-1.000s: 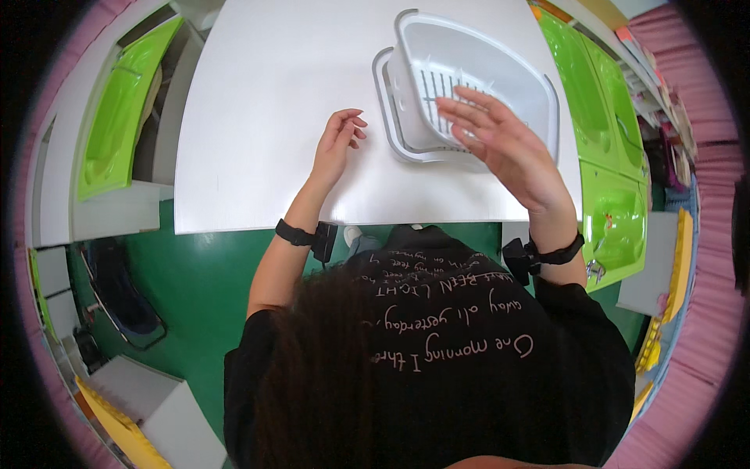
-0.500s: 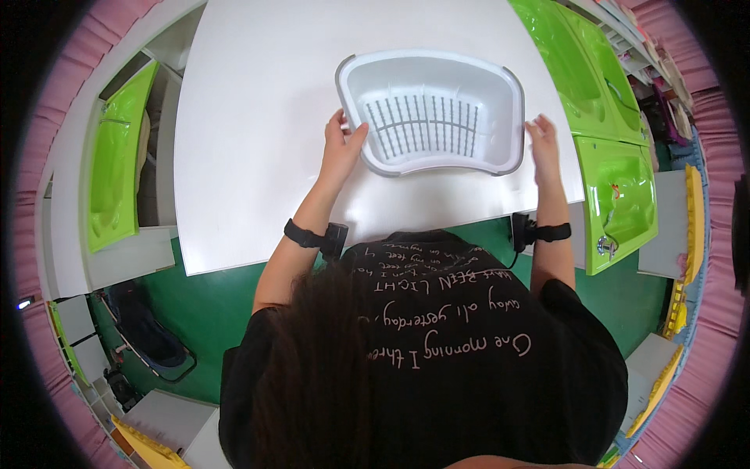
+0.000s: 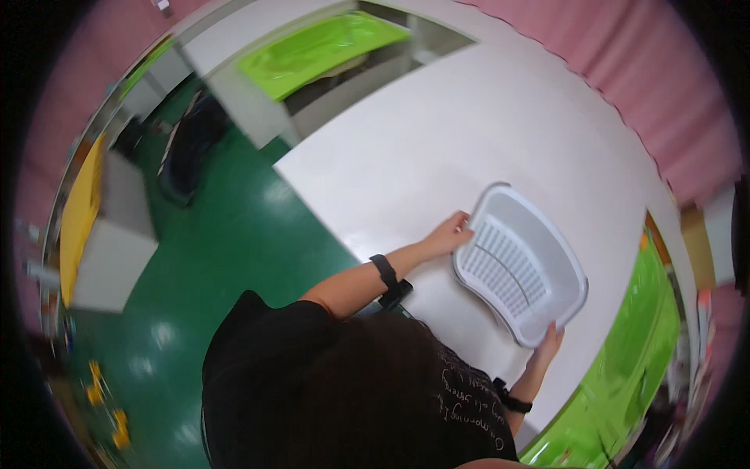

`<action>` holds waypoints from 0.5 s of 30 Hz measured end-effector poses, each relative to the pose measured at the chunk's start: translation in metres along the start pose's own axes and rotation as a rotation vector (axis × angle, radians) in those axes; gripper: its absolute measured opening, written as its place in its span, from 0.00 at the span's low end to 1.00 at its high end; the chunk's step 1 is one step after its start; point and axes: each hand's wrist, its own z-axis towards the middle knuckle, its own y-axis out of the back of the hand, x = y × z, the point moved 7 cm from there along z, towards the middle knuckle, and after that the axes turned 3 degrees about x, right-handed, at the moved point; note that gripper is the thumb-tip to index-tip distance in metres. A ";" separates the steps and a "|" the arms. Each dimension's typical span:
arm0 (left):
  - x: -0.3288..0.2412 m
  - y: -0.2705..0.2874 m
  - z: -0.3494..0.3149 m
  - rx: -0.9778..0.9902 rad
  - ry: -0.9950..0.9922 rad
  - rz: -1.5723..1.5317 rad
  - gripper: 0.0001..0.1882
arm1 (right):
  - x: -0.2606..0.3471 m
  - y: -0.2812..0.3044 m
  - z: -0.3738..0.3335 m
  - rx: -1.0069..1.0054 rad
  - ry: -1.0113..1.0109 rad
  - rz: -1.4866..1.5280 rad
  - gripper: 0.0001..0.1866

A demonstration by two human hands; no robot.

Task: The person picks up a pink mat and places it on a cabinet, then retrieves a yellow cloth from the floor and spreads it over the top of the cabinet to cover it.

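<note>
A pale grey, crescent-shaped slotted plastic basket lies over the white worktop, toward three o'clock from the middle of the view, its open top facing up and its concave side toward the person. Whether its base rests on the surface or is slightly raised, I cannot tell.

The left hand is at the basket's ten o'clock, its thumb and fingers appearing to pinch the end rim. The right hand touches the other end at five o'clock; whether it pinches or merely presses there, I cannot tell.

The step in hand seems to be a two-ended hold on the basket. Any shift from here would call for even support at both ends, keeping clear of the green basin at four o'clock.
</note>
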 end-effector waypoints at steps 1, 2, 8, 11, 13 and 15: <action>-0.008 0.003 -0.011 0.009 -0.061 0.105 0.21 | 0.008 -0.008 0.003 0.045 0.015 0.036 0.23; -0.031 -0.004 -0.026 -0.060 -0.071 0.092 0.21 | 0.034 0.000 0.012 0.088 0.034 0.056 0.22; -0.117 -0.024 -0.146 -0.118 0.106 -0.033 0.27 | 0.113 -0.036 0.032 0.421 -0.003 -0.048 0.21; -0.114 -0.031 -0.168 -0.428 0.008 -0.131 0.26 | 0.145 -0.062 0.057 0.594 0.031 -0.134 0.19; -0.113 -0.025 -0.185 -0.554 -0.042 -0.125 0.26 | 0.156 -0.090 0.064 0.705 0.063 -0.211 0.18; -0.120 -0.035 -0.211 -0.694 -0.089 -0.148 0.25 | 0.177 -0.113 0.053 0.867 0.088 -0.224 0.15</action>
